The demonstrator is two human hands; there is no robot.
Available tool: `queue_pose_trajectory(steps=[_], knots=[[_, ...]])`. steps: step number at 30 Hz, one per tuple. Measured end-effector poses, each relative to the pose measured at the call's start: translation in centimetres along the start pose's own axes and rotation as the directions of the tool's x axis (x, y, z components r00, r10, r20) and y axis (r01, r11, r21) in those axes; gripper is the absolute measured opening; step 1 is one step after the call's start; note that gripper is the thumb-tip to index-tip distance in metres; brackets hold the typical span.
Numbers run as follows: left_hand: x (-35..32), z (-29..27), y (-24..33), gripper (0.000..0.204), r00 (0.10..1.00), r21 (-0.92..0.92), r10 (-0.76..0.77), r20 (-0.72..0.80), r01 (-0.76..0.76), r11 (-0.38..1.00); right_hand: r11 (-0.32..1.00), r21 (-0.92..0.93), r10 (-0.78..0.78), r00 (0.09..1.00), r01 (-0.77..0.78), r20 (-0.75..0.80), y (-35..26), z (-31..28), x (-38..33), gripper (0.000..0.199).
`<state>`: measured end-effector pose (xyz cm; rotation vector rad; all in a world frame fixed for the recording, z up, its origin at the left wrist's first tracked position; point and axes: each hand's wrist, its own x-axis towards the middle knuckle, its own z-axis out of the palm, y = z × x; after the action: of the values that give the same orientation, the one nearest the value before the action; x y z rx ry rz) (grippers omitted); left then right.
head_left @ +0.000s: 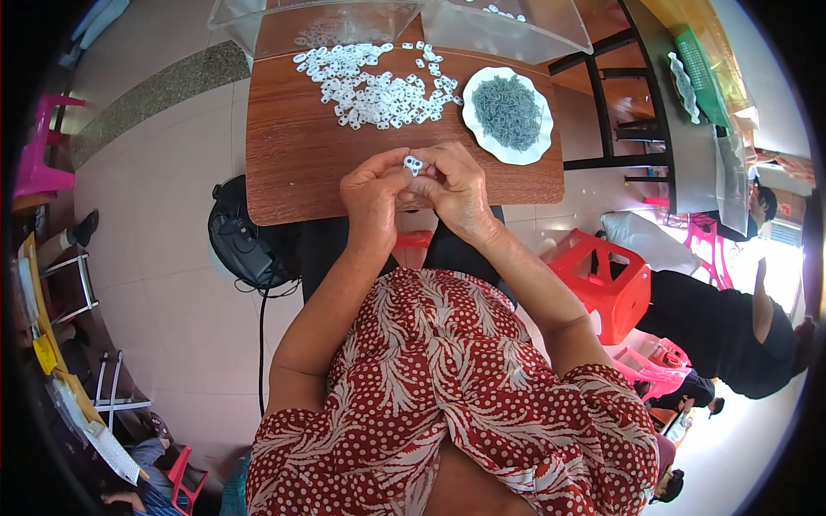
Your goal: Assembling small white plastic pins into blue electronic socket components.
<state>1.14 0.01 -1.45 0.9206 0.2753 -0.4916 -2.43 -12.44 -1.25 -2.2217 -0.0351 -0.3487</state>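
My left hand (372,189) and my right hand (456,185) meet over the near edge of a small brown wooden table (284,146). Together their fingertips pinch a small white plastic ring piece (414,162). Farther back on the table lies a spread heap of several similar white plastic pieces (374,82). To its right stands a white scalloped plate (482,129) heaped with thin grey-blue springs or wires (508,110).
Clear plastic bags (482,26) lie at the table's far edge. A black fan (245,241) sits on the tiled floor at left. Red plastic stools (607,279) stand at right, near another person in black (723,322). Pink stools and clutter line the left side.
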Motion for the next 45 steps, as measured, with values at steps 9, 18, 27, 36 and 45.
queue_pose_trajectory(steps=[9,18,27,36,45], knots=[[0.2,-0.8,-0.4,0.020,0.989,0.178,0.109,0.099,-0.125,0.976,0.988,0.130,0.090,0.995,-0.084,-0.044,0.2,0.0,0.0,0.032],[0.2,-0.9,-1.0,0.019,0.961,0.288,0.254,0.114,-0.276,0.917,0.943,0.275,0.195,0.981,-0.186,-0.008,-0.1,0.2,-0.4,0.030],[-0.3,-1.0,-0.7,0.019,0.949,0.270,0.265,0.171,-0.304,0.914,0.815,0.472,0.368,0.929,-0.335,0.024,-0.7,0.3,-0.7,0.025],[-0.5,-1.2,-1.2,0.020,0.927,0.213,0.314,0.207,-0.356,0.910,0.894,0.409,0.225,0.973,-0.181,-0.061,-1.2,0.1,-0.5,0.023],[-0.5,-0.9,-1.6,0.018,0.920,0.246,0.358,0.161,-0.389,0.888,0.915,0.362,0.216,0.975,-0.181,-0.059,-1.0,0.0,-0.6,0.020]])
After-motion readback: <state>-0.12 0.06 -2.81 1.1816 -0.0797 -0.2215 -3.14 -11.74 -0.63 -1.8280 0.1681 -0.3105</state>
